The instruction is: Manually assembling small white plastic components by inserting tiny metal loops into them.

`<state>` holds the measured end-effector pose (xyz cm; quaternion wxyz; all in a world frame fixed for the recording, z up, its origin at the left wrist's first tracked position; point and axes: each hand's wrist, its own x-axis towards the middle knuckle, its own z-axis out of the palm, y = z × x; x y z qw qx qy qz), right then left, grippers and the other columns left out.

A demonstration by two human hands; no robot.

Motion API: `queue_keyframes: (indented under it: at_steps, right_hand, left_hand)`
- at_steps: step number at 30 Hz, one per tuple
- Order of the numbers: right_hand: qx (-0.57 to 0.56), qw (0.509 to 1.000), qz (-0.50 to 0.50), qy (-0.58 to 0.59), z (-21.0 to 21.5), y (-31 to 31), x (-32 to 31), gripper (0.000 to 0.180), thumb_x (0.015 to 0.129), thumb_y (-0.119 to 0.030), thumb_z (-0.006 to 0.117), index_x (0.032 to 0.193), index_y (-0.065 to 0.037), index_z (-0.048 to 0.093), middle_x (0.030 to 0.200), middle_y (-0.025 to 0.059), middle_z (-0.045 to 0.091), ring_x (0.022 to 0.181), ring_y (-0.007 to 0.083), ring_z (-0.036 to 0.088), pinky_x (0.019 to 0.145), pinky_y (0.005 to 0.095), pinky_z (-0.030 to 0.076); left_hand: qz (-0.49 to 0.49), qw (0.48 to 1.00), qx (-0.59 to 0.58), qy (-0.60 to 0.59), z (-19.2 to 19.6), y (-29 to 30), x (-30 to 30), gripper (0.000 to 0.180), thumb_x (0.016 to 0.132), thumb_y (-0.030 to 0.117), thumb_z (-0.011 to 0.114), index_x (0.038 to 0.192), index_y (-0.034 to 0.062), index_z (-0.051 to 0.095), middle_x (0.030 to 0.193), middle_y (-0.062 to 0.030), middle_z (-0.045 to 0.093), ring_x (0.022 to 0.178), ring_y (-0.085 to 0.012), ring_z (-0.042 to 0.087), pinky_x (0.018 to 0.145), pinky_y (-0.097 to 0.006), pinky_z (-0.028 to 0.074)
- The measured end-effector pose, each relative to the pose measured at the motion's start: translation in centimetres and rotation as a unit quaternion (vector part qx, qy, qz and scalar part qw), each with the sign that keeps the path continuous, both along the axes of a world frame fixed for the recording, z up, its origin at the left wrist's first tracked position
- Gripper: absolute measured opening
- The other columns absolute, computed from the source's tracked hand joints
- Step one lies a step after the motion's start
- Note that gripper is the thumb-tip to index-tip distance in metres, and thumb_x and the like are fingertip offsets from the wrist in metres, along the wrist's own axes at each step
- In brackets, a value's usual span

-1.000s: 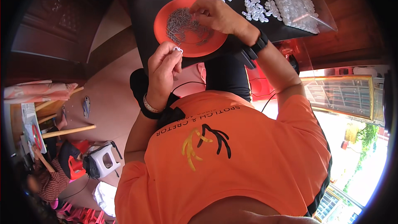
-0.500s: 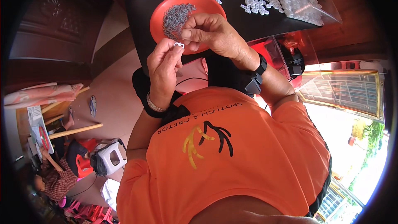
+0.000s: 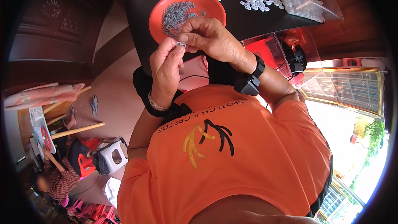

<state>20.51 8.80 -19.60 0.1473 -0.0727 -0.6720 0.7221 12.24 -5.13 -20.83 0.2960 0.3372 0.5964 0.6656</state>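
left hand: thumb and finger pinching one small white two-holed plastic piece, held by the near rim of the round orange plastic plate. right hand: shifted from over the plate to beside the piece, so both hands now work at one spot; fingertips close together, contents cannot be told. slim grey metal-looking pins: heaped on the plate, toward the near left corner of the black flat-topped table.

Black tabletop offers passage right of the plate, white pieces blocking farther back.
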Motion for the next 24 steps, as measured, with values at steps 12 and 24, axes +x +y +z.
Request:
queue_keyframes:
  at_steps: [12, 24]
  right_hand:
    - [0.194, 0.979, -0.067, 0.010, -0.4, -0.8, 1.0, 0.013, 0.089, -0.011, 0.062, 0.083, 0.001, 0.059, 0.076, 0.0016, 0.060, 0.070, 0.0080, 0.057, 0.062, 0.0235, 0.047]
    - [0.509, 0.818, -0.260, -0.058, 0.9, 16.6, 0.7, 0.023, 0.083, -0.025, 0.063, 0.091, -0.005, 0.068, 0.071, 0.0082, 0.066, 0.062, 0.0147, 0.062, 0.059, 0.0279, 0.048]
  left_hand:
    - [0.006, 1.000, 0.002, 0.024, -0.6, 0.2, 0.5, 0.020, 0.092, 0.017, 0.052, 0.077, 0.0038, 0.050, 0.058, 0.0034, 0.041, 0.052, -0.0032, 0.036, 0.047, -0.019, 0.028]
    - [0.002, 0.995, 0.036, -0.097, -1.1, -0.8, -0.7, 0.015, 0.091, 0.013, 0.046, 0.079, 0.0045, 0.048, 0.062, 0.0008, 0.042, 0.051, -0.0067, 0.037, 0.047, -0.020, 0.029]
